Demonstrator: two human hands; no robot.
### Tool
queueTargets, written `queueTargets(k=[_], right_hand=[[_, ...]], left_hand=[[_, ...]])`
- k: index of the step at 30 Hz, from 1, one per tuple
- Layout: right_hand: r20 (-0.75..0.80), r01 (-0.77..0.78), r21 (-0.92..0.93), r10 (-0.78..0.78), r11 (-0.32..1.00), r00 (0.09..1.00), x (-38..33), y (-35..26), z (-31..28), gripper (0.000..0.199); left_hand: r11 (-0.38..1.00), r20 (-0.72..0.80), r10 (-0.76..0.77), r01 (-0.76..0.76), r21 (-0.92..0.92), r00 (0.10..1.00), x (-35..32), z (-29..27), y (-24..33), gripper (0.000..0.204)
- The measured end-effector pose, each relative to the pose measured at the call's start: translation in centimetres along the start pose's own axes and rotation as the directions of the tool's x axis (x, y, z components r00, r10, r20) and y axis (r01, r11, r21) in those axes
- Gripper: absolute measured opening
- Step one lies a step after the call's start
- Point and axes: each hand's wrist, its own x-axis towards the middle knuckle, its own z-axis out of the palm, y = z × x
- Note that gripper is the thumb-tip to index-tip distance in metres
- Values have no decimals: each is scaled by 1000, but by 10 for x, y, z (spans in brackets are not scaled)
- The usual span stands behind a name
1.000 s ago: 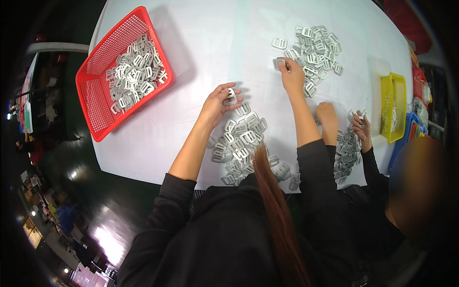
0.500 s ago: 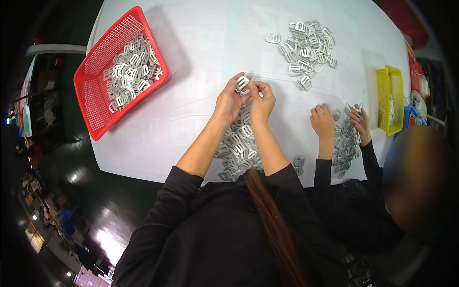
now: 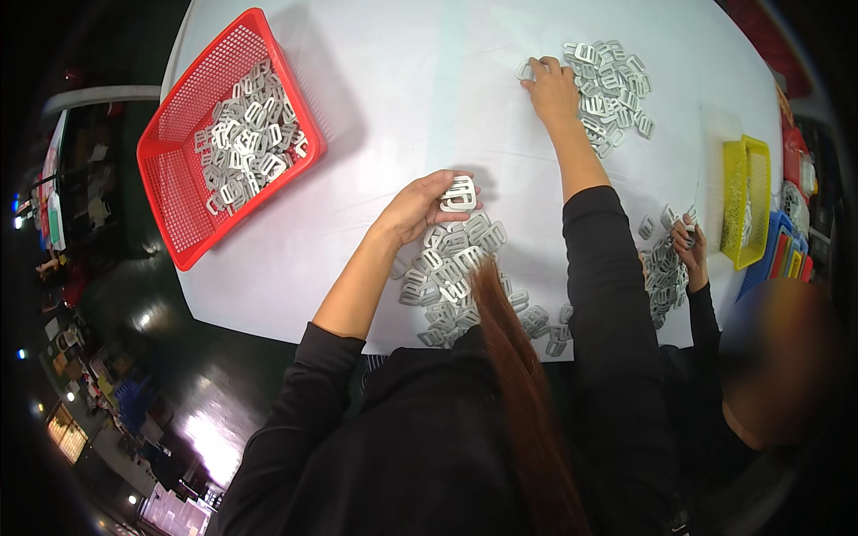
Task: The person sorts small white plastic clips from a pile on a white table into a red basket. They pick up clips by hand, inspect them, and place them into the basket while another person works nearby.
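Observation:
My left hand (image 3: 416,207) is closed around a pale grey slide buckle (image 3: 458,194), with thumb on top and fingertips showing past its far side. It hovers just beyond a loose pile of similar grey buckles (image 3: 447,277) in front of my body. Stretched out to the far right, my right hand (image 3: 556,96) has its thumb and fingers bent at the edge of a single buckle (image 3: 525,69). That buckle lies on the left side of the far pile of buckles (image 3: 617,80), partly covered by the fingers.
A red perforated basket (image 3: 293,85) with many buckles stands at the left of the white table (image 3: 393,98). On the right, a co-worker's hand (image 3: 690,243) holds a buckle beside another pile. Beyond it are a yellow basket (image 3: 760,179) and blue bins (image 3: 761,272).
Both hands were together at the buckle; they have separated. My right hand has moved far and right to the far pile. My left hand keeps the buckle, slightly nearer to me.

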Motion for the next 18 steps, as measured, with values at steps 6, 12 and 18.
queueTargets(k=[6, 12, 18], right_hand=[[140, 286, -358, -252, 889, 958, -31, -12, 8, 16], [133, 186, -130, -168, 974, 977, -81, -24, -17, 14], [559, -609, 709, 242, 356, 793, -126, -48, -64, 21]], left_hand=[[976, -47, -36, 45, 213, 998, -19, -3, -6, 35], [978, 19, -69, 64, 199, 997, -42, 1, -18, 32], [1000, 55, 25, -24, -5, 998, -52, 5, -27, 29]])
